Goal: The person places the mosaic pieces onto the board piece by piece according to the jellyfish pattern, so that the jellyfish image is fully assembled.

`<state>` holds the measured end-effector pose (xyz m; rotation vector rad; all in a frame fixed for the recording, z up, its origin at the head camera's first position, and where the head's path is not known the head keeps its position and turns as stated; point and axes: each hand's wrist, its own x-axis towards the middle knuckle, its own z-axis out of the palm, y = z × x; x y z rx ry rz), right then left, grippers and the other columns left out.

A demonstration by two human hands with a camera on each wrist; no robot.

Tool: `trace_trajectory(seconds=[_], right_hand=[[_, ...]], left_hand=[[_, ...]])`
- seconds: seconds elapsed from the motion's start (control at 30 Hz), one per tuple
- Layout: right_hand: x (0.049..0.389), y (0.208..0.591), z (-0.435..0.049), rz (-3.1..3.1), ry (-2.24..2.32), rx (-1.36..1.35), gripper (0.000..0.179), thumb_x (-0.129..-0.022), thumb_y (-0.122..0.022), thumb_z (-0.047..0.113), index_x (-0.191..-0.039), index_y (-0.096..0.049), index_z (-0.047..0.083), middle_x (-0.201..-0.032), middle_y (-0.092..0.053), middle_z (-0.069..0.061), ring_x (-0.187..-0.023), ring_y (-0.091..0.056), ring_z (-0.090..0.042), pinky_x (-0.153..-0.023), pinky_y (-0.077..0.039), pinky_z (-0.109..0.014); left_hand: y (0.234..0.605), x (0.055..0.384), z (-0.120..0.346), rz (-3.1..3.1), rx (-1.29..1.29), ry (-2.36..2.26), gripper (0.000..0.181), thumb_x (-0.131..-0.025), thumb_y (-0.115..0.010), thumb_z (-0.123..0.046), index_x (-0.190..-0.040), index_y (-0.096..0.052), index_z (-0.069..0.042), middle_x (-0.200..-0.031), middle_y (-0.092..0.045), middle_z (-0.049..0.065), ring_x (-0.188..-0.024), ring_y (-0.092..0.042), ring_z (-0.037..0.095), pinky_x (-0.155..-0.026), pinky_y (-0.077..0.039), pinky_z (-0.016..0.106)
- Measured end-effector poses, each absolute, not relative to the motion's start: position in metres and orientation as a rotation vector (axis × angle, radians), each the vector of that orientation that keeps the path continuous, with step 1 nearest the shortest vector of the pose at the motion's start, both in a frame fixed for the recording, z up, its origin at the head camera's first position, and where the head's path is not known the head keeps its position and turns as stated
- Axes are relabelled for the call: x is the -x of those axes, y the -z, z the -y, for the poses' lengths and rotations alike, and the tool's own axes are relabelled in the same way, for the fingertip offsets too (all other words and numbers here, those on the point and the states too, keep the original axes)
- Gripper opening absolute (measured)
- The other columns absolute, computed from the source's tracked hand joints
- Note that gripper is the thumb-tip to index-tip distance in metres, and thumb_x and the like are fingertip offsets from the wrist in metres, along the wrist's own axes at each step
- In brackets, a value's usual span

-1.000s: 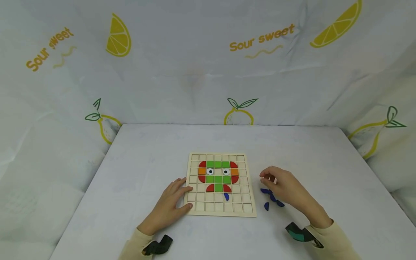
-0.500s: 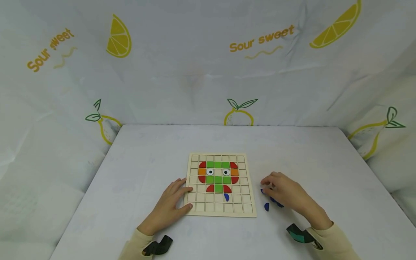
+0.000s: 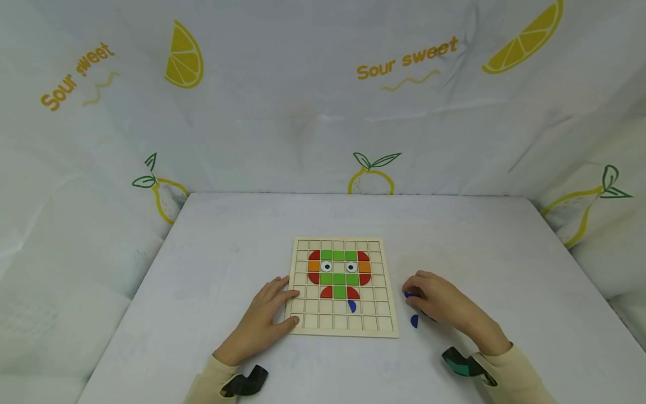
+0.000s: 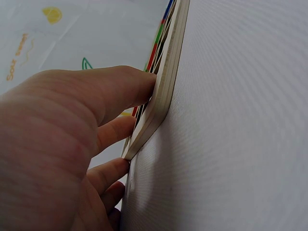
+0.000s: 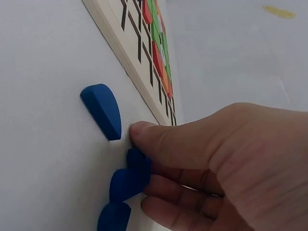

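A wooden grid board [image 3: 375,331] lies on the table, bearing a figure of green, red and orange pieces with two round eye pieces. One blue curved piece [image 3: 351,306] sits on it below the figure. My left hand [image 3: 262,314] rests on the board's left edge with fingers spread; its thumb [image 4: 134,86] touches the edge. Right of the board, my right hand [image 3: 444,300] has its fingers curled round a small blue piece [image 3: 411,294], between thumb and fingers. Beside it lie further blue pieces [image 5: 113,214], partly hidden by the hand in the head view.
A separate blue piece [image 3: 414,321] lies in front of the right hand, apart from the others. A white table [image 3: 242,224] carries everything, with a white lemon-printed cloth [image 3: 282,112] behind and at the sides.
My right hand has lowered towards the blue pieces, and its thumb and fingers have closed in about one of them. The left hand and the board have stayed still.
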<state>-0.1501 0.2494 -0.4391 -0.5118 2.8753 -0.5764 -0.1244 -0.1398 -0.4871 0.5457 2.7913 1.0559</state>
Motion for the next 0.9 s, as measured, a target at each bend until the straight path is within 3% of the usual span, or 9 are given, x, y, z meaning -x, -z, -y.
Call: trace_trajectory(seconds=[0.53, 0.9], right_hand=[[0.152, 0.441, -0.245, -2.911, 0.588, 0.528, 0.012, -0.092, -0.066, 0.006, -0.102, -0.072, 0.007, -0.086, -0.063, 0.006, -0.075, -0.049, -0.006, -0.065, -0.047, -0.023], [0.155, 0.43, -0.235, -2.861, 0.77, 0.581, 0.019, -0.092, -0.065, 0.003, -0.109, -0.073, 0.008, -0.095, -0.063, 0.003, -0.081, -0.052, -0.008, -0.065, -0.049, -0.018]], left_hand=[[0.486, 0.124, 0.139, -2.793, -0.535, -1.069, 0.047, -0.091, -0.074, -0.024, -0.136, -0.061, -0.016, -0.163, -0.037, 0.008, -0.155, -0.025, 0.035, -0.123, -0.022, 0.062], [0.486, 0.124, 0.139, -2.796, -0.527, -1.056, 0.047, -0.09, -0.074, -0.024, -0.135, -0.061, -0.016, -0.163, -0.038, 0.008, -0.155, -0.025, 0.035, -0.123, -0.023, 0.062]])
